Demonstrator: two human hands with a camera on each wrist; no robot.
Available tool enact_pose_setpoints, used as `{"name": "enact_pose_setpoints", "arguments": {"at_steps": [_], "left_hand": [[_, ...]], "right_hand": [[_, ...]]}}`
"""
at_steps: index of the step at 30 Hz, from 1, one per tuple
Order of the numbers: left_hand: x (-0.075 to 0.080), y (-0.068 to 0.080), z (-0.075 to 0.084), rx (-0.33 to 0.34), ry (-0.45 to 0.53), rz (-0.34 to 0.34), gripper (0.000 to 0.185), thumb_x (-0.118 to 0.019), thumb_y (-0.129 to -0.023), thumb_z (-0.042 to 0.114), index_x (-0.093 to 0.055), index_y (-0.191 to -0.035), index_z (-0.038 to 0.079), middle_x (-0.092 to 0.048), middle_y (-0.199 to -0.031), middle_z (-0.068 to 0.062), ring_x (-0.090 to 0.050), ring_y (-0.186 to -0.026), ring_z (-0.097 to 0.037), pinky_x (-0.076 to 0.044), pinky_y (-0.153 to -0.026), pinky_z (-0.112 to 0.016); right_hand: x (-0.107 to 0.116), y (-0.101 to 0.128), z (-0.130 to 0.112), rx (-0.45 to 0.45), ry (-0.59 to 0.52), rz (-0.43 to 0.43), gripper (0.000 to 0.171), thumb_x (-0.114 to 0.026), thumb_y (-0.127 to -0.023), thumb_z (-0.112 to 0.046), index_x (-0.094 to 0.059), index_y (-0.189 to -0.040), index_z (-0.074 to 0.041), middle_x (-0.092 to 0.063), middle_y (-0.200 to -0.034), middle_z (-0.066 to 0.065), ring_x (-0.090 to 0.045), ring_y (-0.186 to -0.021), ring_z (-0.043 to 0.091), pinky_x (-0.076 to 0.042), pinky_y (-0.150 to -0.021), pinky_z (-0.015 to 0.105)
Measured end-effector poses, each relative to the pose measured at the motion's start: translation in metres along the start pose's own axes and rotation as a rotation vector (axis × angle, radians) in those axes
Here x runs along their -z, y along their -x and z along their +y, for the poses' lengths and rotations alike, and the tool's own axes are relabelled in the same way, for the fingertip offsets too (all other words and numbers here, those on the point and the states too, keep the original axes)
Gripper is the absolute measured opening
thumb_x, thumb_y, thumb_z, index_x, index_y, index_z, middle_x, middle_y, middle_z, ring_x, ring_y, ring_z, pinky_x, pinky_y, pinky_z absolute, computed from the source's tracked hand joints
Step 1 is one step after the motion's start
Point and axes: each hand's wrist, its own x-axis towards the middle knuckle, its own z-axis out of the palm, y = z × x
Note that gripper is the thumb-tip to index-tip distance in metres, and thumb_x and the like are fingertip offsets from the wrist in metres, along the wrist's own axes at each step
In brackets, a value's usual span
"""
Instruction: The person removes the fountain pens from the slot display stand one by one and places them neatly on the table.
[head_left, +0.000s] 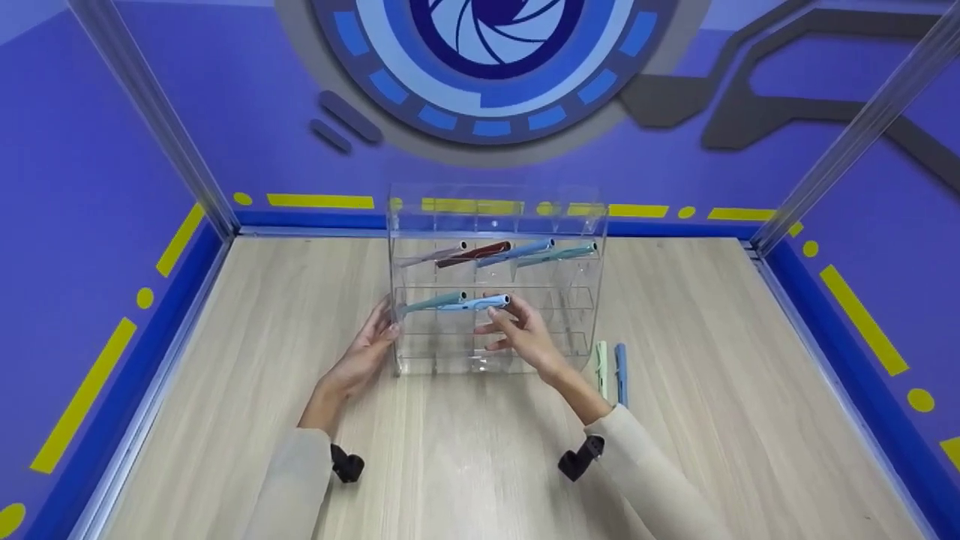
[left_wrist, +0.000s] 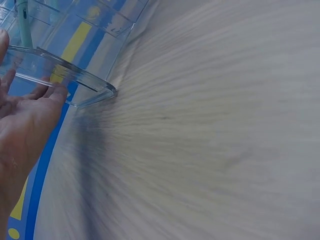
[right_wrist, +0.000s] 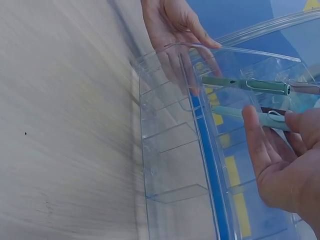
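A clear acrylic rack (head_left: 577, 300) with rows of small compartments stands on the wooden table. My right hand (head_left: 517, 326) pinches the near end of a light blue pen (head_left: 476, 304) that lies in the middle row, beside a teal pen (head_left: 433, 303). In the right wrist view the thumb and fingers of my right hand (right_wrist: 285, 170) close around that light blue pen (right_wrist: 230, 112). My left hand (head_left: 364, 352) rests with straight fingers against the rack's left wall (left_wrist: 60, 65). The top row holds several pens (head_left: 499, 253).
A light green pen (head_left: 601, 367) and a blue pen (head_left: 621, 371) lie side by side on the table right of the rack. Blue walls with metal posts (head_left: 150, 112) enclose the table on three sides.
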Motion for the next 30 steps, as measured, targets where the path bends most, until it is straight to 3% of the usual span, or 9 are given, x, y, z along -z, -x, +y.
{"name": "enact_pose_setpoints", "arguments": {"at_steps": [6,10,14,21,25,30], "left_hand": [[-0.006,-0.005,-0.002,0.020,-0.026,-0.031,0.075,-0.047,-0.110,0.027,0.002,-0.166,0.023,0.004,-0.174,-0.010,0.005,-0.162,-0.027,-0.004,-0.133,-0.044],[-0.003,-0.002,0.000,0.055,-0.044,0.000,0.073,-0.046,-0.111,0.027,0.001,-0.166,0.025,0.005,-0.174,-0.008,0.005,-0.162,-0.027,-0.002,-0.133,-0.045],[-0.001,0.002,0.001,0.077,-0.064,0.029,0.072,-0.044,-0.111,0.028,0.002,-0.166,0.027,0.006,-0.174,-0.007,0.007,-0.162,-0.027,0.001,-0.133,-0.046],[0.000,0.001,0.000,0.048,-0.070,0.010,0.076,-0.048,-0.109,0.035,0.002,-0.166,0.028,0.006,-0.174,-0.007,0.006,-0.162,-0.027,0.001,-0.133,-0.047],[-0.001,0.000,-0.002,0.035,-0.066,0.012,0.075,-0.047,-0.110,0.031,0.002,-0.166,0.026,0.005,-0.174,-0.009,0.006,-0.162,-0.029,0.000,-0.133,-0.048],[0.001,0.002,0.000,0.017,-0.075,0.000,0.073,-0.043,-0.112,0.026,0.006,-0.166,0.022,0.008,-0.174,-0.011,0.007,-0.161,-0.031,0.000,-0.133,-0.049]], "right_hand": [[0.008,0.010,0.001,0.015,-0.033,0.109,0.037,-0.047,-0.110,-0.013,-0.049,-0.143,0.002,-0.065,-0.114,0.005,-0.077,-0.099,0.020,-0.066,-0.078,0.036],[0.007,0.015,0.001,0.061,-0.055,0.151,0.037,-0.049,-0.109,-0.012,-0.051,-0.143,0.002,-0.070,-0.118,0.009,-0.077,-0.101,0.021,-0.065,-0.083,0.035],[0.007,0.021,0.001,0.134,-0.062,0.173,0.039,-0.048,-0.109,-0.012,-0.048,-0.143,0.008,-0.067,-0.129,0.016,-0.070,-0.118,0.024,-0.060,-0.098,0.038],[0.012,0.029,-0.010,0.204,-0.209,0.220,0.038,-0.042,-0.111,-0.013,-0.043,-0.142,0.008,-0.052,-0.147,0.029,-0.064,-0.128,0.024,-0.053,-0.110,0.044],[0.017,0.034,-0.019,0.198,-0.299,0.237,0.038,-0.044,-0.110,-0.013,-0.039,-0.143,0.006,-0.057,-0.141,0.021,-0.066,-0.124,0.024,-0.055,-0.106,0.046],[0.023,0.041,-0.024,0.211,-0.351,0.264,0.030,-0.047,-0.108,-0.008,-0.043,-0.138,-0.006,-0.060,-0.132,0.010,-0.067,-0.118,0.018,-0.057,-0.103,0.048]]}}
